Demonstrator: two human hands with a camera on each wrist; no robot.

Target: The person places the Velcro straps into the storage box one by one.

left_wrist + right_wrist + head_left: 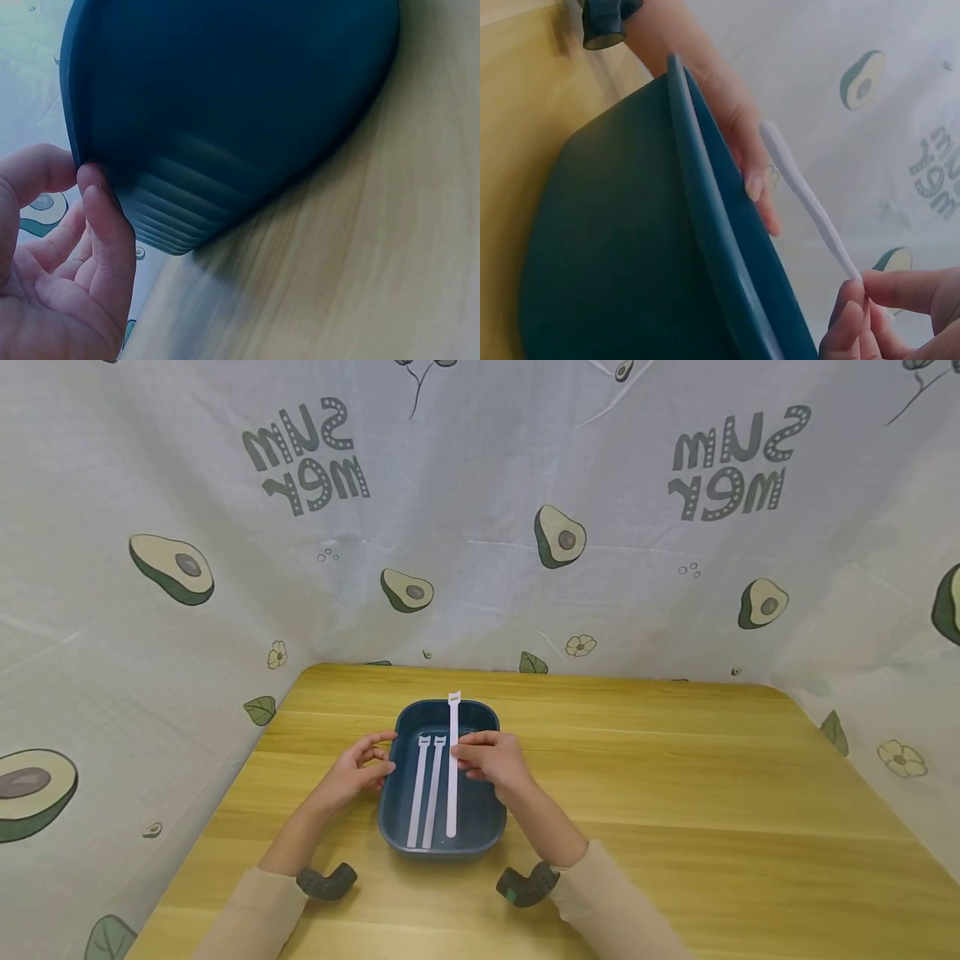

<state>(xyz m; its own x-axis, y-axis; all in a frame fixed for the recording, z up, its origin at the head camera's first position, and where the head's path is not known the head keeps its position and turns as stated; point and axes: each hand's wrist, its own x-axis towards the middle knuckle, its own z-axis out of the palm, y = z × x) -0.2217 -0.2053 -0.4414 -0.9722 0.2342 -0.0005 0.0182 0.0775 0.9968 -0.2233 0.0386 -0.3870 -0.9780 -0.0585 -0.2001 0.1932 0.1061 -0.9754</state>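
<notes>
A dark blue rectangular tub [480, 814] with rounded corners stands on the table. My left hand [358, 770] holds its left rim between thumb and fingers; the left wrist view shows this hand [67, 262] at the edge of the tub [247, 82]. Between thumb and forefinger, my right hand [491, 760] pinches a white hook-and-loop cable tie [452, 802] near its middle. That tie is raised over the tub, its slotted head toward the far rim. Two more white ties [417, 797] lie side by side in the tub's left half.
The wood-grain table [675, 802] stretches to the right of the tub. A white curtain [480, 527] printed with avocados hangs behind and along the sides. Dark curved devices [327, 883] sit at both wrists.
</notes>
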